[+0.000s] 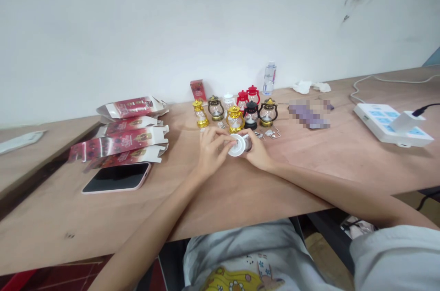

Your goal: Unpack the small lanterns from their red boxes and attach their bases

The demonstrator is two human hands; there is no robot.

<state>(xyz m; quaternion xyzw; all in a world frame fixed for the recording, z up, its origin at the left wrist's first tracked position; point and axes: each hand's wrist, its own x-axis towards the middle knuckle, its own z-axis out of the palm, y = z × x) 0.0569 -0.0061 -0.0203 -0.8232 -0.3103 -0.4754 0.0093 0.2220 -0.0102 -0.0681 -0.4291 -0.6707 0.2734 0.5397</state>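
Over the bench (pixel 309 176), my left hand (pixel 210 151) and right hand (pixel 258 153) clasped a white toy lantern (pixel 237 145); its base, I judged, needed steady twisting.

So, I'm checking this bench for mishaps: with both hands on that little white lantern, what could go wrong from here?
1. The left hand and right hand hold the white lantern close in front of the standing lanterns; a nudge forward could topple some.
2. The small loose parts lie right beside the right hand and could be swept aside and lost.
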